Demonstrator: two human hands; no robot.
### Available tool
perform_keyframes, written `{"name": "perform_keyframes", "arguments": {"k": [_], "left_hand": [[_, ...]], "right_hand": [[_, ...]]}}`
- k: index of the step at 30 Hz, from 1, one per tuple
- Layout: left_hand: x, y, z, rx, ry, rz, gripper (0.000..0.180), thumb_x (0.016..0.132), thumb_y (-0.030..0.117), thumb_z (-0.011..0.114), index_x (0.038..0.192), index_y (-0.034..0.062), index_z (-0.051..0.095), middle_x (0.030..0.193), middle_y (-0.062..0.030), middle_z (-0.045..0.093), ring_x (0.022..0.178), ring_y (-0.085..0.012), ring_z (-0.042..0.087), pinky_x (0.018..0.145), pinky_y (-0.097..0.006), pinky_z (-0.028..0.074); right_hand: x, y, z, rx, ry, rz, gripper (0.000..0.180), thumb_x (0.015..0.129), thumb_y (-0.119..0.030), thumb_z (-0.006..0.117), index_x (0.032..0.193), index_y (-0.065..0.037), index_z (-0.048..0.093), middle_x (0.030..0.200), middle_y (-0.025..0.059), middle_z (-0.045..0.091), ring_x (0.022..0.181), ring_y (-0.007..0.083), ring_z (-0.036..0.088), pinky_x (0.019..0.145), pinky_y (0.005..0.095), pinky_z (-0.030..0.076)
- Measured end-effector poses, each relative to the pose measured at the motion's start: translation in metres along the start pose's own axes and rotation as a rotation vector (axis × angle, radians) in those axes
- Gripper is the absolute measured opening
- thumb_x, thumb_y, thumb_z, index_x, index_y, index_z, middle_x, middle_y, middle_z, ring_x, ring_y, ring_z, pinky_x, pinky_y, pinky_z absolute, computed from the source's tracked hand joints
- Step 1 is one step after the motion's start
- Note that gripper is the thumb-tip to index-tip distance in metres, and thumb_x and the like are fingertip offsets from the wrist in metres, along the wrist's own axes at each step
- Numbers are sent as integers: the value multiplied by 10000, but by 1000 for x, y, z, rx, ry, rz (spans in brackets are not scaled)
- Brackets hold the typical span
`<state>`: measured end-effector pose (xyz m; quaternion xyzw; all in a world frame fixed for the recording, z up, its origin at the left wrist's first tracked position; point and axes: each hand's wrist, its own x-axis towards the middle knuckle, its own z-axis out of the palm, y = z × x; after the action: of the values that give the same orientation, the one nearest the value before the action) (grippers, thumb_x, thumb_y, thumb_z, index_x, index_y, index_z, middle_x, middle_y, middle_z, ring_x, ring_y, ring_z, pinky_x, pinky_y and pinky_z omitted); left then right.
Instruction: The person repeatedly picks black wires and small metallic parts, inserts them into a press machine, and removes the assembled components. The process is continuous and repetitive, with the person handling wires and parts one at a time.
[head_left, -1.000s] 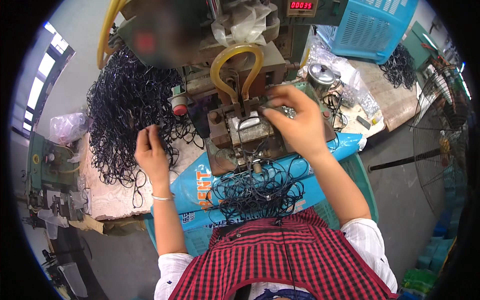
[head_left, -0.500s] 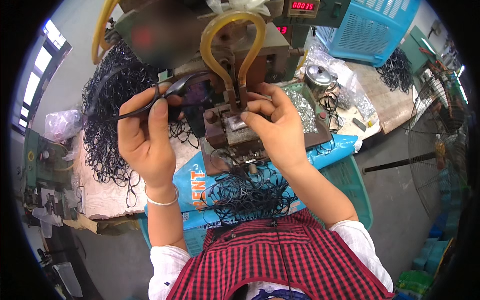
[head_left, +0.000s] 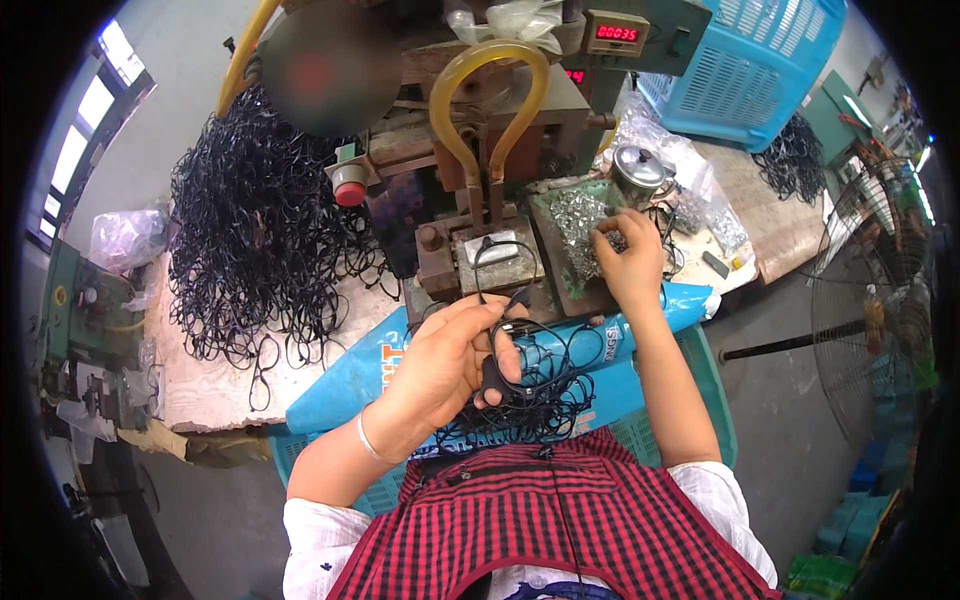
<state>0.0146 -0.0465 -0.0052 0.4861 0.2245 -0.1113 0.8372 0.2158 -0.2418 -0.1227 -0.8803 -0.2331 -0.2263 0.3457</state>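
Observation:
My left hand (head_left: 445,360) is closed on a black eyeglass frame (head_left: 493,375), just in front of the machine's block, above a heap of more such frames (head_left: 530,405) near my lap. My right hand (head_left: 632,265) is over a green tray (head_left: 572,300) of small shiny metal parts (head_left: 578,225), its thumb and fingers pinched among them. Whatever is between those fingertips is too small to make out. A bench machine (head_left: 436,262) stands between the two hands, its two upright jaws under a looped yellow tube (head_left: 440,100). A thin black loop lies across its pale plate (head_left: 492,252).
A big pile of black frames (head_left: 260,230) covers the bench's left side. By the machine are a red push button (head_left: 349,192) and a red-digit counter (head_left: 614,33). Beyond the tray sit a lidded metal pot (head_left: 640,172) and a blue crate (head_left: 735,75). A fan (head_left: 865,290) stands right.
My left hand has come down and right from beside the machine to its front with the frame. My right hand has left the machine's jaws for the tray of metal parts.

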Motion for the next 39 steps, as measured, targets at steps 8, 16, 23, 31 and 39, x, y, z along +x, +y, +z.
{"name": "perform_keyframes", "arguments": {"k": [8, 16, 23, 31, 39], "left_hand": [[7, -12, -2, -27, -82, 6, 382, 1075, 377, 486, 1228, 51, 611, 721, -60, 649, 603, -148, 594, 472, -285, 469], [-11, -29, -102, 337, 654, 947, 126, 975, 67, 704, 1097, 42, 683, 965, -24, 721, 877, -106, 657, 785, -243, 540], [5, 44, -257, 1621, 1500, 861, 226, 869, 272, 781, 978, 78, 744, 962, -82, 710, 907, -303, 647, 791, -425, 526], [32, 38, -297, 1747, 1566, 963, 139, 935, 214, 668, 993, 90, 695, 928, -72, 674, 863, -309, 641, 746, -441, 501], [30, 43, -217, 1047, 1007, 1026, 219, 1072, 254, 571, 1123, 44, 603, 759, -50, 648, 660, -156, 615, 601, -343, 487]], "right_hand": [[-6, 3, 2, 42, 22, 8, 127, 872, -119, 728, 968, -37, 717, 1001, 144, 721, 959, 356, 674, 838, 453, 525], [-11, -8, 5, -240, 1, -204, 125, 841, -105, 743, 940, -35, 710, 1202, 202, 668, 1178, 420, 603, 953, 480, 510], [2, -10, 8, -50, 84, -148, 71, 900, -86, 696, 951, -56, 735, 926, 129, 728, 893, 347, 679, 788, 442, 534], [-19, -12, -10, 101, 121, 21, 101, 861, -71, 746, 957, -39, 748, 926, 131, 726, 876, 318, 682, 796, 409, 530], [21, -93, -44, 676, -239, 159, 174, 864, -73, 743, 1024, -9, 770, 969, 97, 767, 915, 170, 716, 836, 312, 545]]}}
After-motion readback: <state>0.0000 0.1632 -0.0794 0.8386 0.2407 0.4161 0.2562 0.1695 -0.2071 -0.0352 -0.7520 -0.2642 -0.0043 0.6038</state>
